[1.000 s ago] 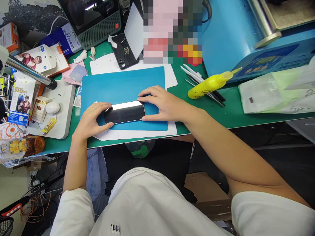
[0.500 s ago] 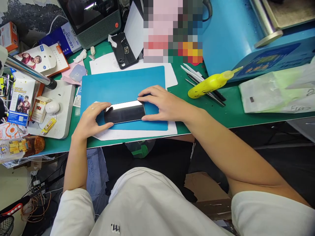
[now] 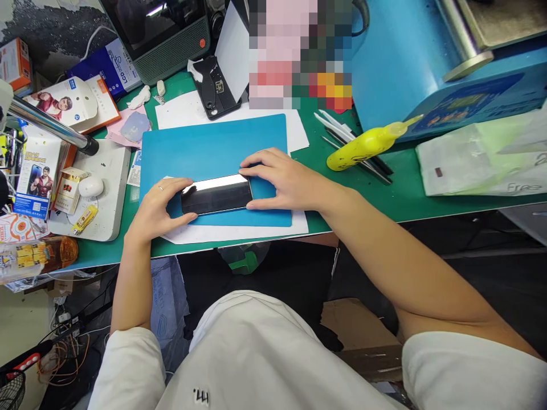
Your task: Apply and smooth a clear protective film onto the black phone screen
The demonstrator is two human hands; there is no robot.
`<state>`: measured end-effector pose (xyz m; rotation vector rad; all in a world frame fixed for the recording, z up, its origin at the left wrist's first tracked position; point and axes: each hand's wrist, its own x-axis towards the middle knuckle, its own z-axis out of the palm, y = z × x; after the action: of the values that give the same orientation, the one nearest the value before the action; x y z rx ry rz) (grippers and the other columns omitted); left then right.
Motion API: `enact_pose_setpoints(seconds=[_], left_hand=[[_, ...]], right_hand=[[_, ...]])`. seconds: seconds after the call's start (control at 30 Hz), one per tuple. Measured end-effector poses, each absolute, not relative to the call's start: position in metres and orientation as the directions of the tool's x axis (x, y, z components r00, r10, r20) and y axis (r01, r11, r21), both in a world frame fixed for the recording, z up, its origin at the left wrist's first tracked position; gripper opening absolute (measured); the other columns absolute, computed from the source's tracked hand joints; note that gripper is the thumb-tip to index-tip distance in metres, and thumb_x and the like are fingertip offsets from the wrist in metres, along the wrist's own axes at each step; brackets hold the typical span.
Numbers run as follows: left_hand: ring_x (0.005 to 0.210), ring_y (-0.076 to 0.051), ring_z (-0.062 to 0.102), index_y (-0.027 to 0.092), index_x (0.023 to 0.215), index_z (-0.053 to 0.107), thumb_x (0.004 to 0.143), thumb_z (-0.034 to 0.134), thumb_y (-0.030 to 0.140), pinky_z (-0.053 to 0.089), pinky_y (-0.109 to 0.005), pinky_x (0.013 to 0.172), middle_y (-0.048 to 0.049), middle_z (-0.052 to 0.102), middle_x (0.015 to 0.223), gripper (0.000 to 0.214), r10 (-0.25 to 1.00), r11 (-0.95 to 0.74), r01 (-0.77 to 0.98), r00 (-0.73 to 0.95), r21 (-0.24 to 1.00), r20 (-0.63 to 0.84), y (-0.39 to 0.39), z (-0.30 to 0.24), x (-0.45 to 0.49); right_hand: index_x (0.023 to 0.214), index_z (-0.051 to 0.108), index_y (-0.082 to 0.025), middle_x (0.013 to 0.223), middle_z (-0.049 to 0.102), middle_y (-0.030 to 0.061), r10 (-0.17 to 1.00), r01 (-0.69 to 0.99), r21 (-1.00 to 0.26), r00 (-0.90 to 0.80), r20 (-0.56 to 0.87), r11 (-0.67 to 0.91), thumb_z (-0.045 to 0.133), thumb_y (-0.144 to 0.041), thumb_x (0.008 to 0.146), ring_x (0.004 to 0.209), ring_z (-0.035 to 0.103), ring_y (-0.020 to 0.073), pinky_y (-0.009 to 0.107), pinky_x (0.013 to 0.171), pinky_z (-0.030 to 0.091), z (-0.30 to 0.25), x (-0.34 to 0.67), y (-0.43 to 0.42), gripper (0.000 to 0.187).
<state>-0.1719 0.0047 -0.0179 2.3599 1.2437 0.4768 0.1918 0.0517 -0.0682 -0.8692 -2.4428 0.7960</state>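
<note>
A dark-screened smartphone (image 3: 217,195) lies lengthwise on a blue mat (image 3: 213,142), with a bright reflection along its far edge. My left hand (image 3: 160,208) grips its left end, fingers at the far corner and thumb at the near one. At the right end, my right hand (image 3: 280,181) holds it the same way, thumb on the near corner and fingertips at the far corner. White paper (image 3: 301,128) shows from under the mat.
A yellow squeeze bottle (image 3: 367,147) lies across several thin tools on the right, beside a blue machine (image 3: 393,62). A black phone case (image 3: 216,85) lies behind the mat. Boxes and a white tray (image 3: 113,210) holding earbuds crowd the left. A plastic bag (image 3: 478,159) lies far right.
</note>
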Motion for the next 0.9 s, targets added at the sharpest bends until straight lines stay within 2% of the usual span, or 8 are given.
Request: enact_pose_setpoints(seconds=[0.13,0.37,0.9], left_hand=[[0.135,-0.036,0.071,0.025,0.148,0.067,0.1,0.08,0.057,0.058,-0.056,0.117,-0.0112,0.076,0.147,0.059,0.827,-0.522,0.672,0.55,0.526,0.118,0.005,-0.0171,-0.1712],[0.136,-0.035,0.07,0.028,0.145,0.07,0.096,0.08,0.061,0.055,-0.055,0.121,-0.0095,0.077,0.146,0.06,0.857,-0.466,0.714,0.511,0.523,0.067,0.0047,-0.0149,-0.1698],[0.136,-0.035,0.07,0.027,0.146,0.07,0.096,0.081,0.059,0.053,-0.055,0.122,-0.0106,0.077,0.146,0.06,0.841,-0.492,0.691,0.534,0.53,0.084,0.0056,-0.0161,-0.1696]], right_hand=[[0.151,0.07,-0.021,0.153,0.067,0.0199,0.667,0.42,-0.635,-0.715,0.208,0.648,0.074,-0.068,0.097,0.139,0.058,0.0464,0.072,0.117,0.049,-0.0684,0.1924,0.0517,0.072],[0.151,0.07,-0.023,0.152,0.067,0.0188,0.662,0.418,-0.621,-0.716,0.223,0.662,0.072,-0.069,0.098,0.138,0.059,0.045,0.07,0.116,0.05,-0.07,0.1925,0.0515,0.07],[0.152,0.069,-0.022,0.153,0.066,0.0199,0.667,0.423,-0.628,-0.714,0.213,0.653,0.075,-0.067,0.097,0.139,0.058,0.0462,0.072,0.116,0.05,-0.0701,0.1914,0.0512,0.071]])
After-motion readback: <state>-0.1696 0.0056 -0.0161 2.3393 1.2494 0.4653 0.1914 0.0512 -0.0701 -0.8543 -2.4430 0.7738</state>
